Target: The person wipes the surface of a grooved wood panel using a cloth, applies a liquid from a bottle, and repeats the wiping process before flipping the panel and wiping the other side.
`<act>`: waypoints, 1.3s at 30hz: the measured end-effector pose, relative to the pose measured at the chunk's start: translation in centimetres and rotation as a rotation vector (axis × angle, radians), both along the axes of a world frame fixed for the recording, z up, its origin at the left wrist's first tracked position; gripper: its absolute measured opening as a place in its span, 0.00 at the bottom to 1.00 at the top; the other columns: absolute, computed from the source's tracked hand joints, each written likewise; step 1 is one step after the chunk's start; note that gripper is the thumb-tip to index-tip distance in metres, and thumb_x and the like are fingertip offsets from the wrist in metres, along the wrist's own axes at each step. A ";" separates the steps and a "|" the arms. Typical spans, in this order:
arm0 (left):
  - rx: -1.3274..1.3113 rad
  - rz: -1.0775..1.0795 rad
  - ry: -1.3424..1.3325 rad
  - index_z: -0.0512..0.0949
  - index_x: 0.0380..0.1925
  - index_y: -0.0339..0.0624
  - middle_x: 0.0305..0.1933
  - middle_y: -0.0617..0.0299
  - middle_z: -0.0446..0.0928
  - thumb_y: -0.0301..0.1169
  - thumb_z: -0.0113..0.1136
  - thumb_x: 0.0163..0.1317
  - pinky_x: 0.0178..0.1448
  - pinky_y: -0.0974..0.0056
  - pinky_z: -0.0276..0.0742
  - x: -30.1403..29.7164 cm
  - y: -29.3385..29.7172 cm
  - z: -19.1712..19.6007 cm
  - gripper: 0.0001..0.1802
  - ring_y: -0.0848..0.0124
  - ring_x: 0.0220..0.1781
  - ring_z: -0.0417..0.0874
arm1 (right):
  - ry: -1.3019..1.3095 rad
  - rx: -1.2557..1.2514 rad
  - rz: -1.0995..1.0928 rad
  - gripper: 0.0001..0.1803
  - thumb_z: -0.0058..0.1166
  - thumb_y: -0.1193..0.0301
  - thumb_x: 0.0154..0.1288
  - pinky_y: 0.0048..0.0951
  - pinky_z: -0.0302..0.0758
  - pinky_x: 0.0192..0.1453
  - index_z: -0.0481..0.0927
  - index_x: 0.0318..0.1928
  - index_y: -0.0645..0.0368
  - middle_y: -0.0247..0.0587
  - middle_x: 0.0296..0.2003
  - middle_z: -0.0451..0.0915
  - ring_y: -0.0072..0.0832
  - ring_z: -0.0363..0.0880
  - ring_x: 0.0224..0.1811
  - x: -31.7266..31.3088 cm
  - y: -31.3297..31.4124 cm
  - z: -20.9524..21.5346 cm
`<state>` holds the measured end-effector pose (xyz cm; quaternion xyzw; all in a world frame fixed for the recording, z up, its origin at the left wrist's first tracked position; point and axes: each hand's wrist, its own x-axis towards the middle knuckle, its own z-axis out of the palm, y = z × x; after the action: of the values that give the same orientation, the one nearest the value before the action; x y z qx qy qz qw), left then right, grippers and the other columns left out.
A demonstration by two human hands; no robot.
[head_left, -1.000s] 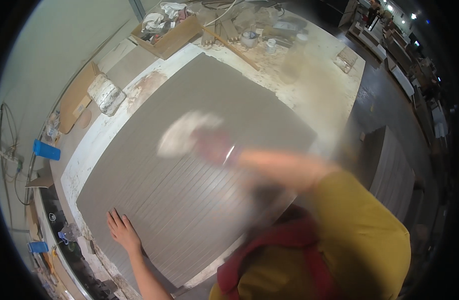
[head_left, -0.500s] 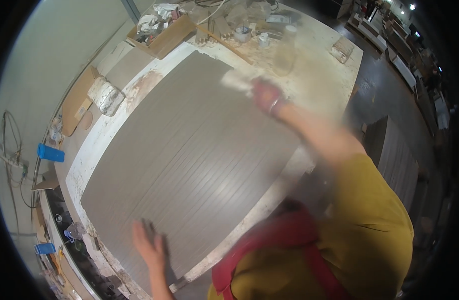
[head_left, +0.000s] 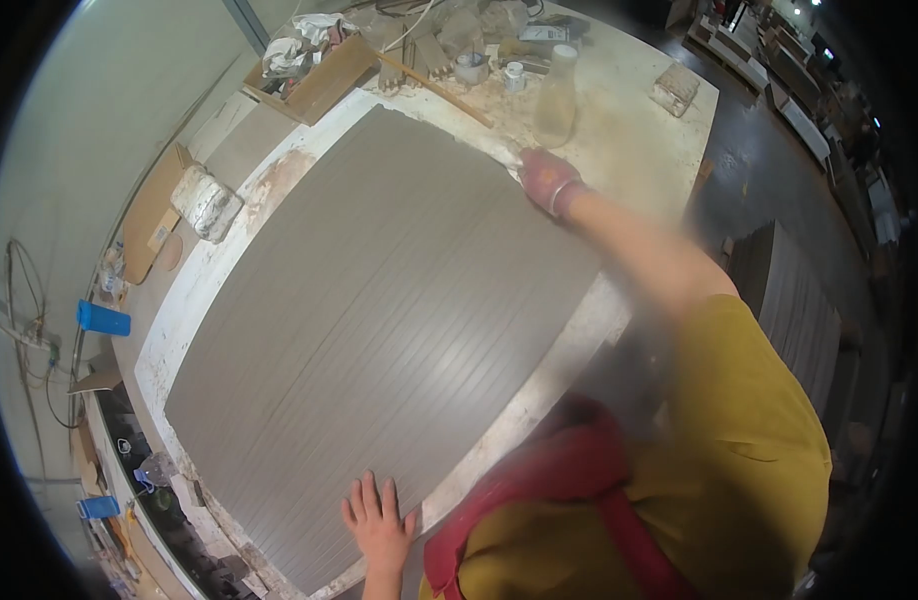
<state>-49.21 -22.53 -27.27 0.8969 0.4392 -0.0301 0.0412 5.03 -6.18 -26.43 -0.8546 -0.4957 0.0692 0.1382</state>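
Observation:
A large grey panel [head_left: 379,270] with fine lines along it lies flat across the workbench. Bare and with fingers spread, my left hand [head_left: 380,520] rests on the panel's near edge. My right hand [head_left: 552,183], in a reddish glove, is at the panel's far right edge. Its fingers are closed on a white cloth [head_left: 507,152], of which only part shows beside the hand. Just beyond that hand stands a translucent bottle [head_left: 556,98] holding a yellowish liquid.
Along the back are a cardboard box [head_left: 329,82] of crumpled wrappings, a wooden stick [head_left: 439,90], a small white jar [head_left: 514,76] and a cup [head_left: 471,68]. Wrapped blocks lie left [head_left: 207,203] and far right [head_left: 674,90]. A blue container [head_left: 104,318] sits by the wall.
My left hand has shifted right along the panel's near edge and lies flat. My right hand has moved slightly right, drawing the white cloth toward the panel's far edge.

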 end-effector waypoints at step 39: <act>0.005 -0.039 0.014 0.64 0.61 0.43 0.70 0.47 0.55 0.44 0.67 0.46 0.69 0.43 0.44 0.2 0.0 0.0 0.41 0.48 0.71 0.52 | 0.040 0.087 -0.057 0.16 0.43 0.67 0.61 0.39 0.75 0.46 0.76 0.46 0.60 0.52 0.39 0.80 0.44 0.78 0.47 -6.4 -5.7 0.0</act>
<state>-48.98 -22.56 -27.24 0.9052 0.4220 -0.0359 0.0351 -1.36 -11.91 -26.46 -0.8601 -0.4708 0.0606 0.1870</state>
